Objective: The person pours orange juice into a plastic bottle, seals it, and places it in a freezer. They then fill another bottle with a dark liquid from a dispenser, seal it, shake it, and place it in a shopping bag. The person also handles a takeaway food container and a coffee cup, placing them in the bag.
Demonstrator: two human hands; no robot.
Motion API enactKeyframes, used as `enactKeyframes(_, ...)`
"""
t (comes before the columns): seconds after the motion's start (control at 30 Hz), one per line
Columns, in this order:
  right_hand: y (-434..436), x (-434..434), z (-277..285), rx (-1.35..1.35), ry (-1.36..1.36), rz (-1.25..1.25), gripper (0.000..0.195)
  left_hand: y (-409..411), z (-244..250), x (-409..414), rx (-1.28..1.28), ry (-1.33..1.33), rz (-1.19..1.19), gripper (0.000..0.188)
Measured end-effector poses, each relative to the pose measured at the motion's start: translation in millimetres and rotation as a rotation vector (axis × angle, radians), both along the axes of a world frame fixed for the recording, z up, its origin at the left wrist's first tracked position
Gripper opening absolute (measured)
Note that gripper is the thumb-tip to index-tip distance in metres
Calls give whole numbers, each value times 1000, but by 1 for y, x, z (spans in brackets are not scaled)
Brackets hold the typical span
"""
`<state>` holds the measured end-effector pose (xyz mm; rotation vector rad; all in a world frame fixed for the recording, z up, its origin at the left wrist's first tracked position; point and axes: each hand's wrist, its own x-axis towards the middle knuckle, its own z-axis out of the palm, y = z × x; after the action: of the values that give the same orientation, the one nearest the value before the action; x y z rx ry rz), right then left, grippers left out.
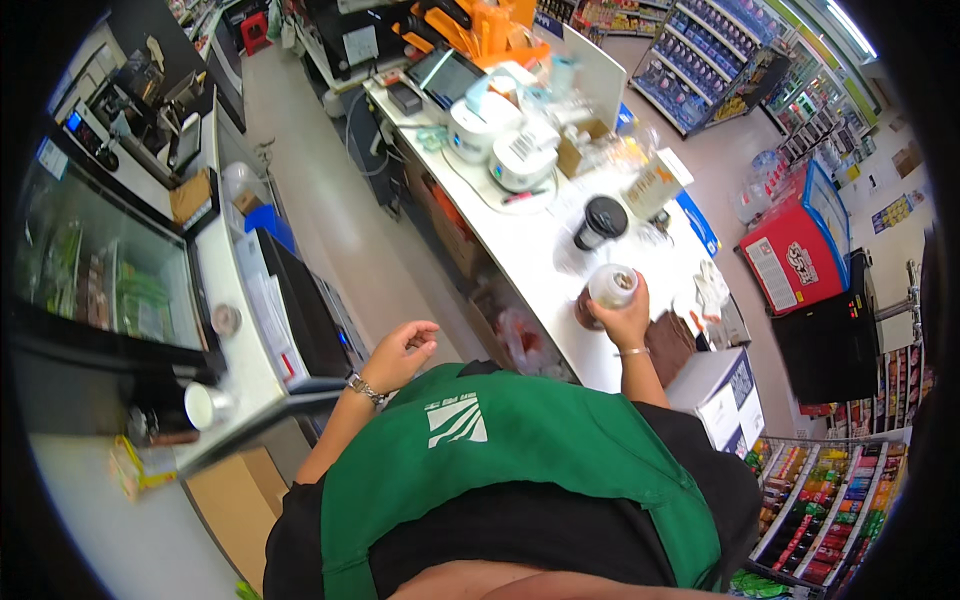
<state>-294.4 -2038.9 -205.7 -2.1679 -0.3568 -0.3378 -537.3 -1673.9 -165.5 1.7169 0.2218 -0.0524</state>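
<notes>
My right hand (627, 311) grips a translucent plastic bottle (611, 286) from its right side, over the white counter (517, 259). Behind the bottle, partly hidden by it, is a reddish-brown container (587, 309). A dark-lidded cup (601, 221) stands on the counter just beyond the bottle. To the right of my right wrist lies a brown cloth (671, 345). My left hand (401, 356) is held in the air over the aisle at my left, fingers loosely curled, with nothing visible in it.
Two white label printers (523, 159), a tablet (444, 76) and a carton (657, 184) stand farther along the counter. A white and blue box (716, 397) is by my right elbow. At left, a side counter (251, 330) bears a white cup (208, 406) and a black-topped machine (304, 307).
</notes>
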Motion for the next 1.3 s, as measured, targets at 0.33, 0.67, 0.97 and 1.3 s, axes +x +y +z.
enactKeyframes(0.33, 314, 40, 147, 149, 63, 720, 102, 165, 79, 141, 301, -350, -47, 69)
enactKeyframes(0.67, 644, 122, 206, 51, 28, 1416, 112, 363, 127, 184, -326, -315, 539, 81)
enactKeyframes(0.97, 881, 112, 279, -314, -478, 1752, 107, 545, 122, 126, 202, -435, 1274, 63)
enactKeyframes(1.3, 1161, 0, 402, 686, -1212, 1437, 22, 693, 117, 81, 316, -424, 1500, 66)
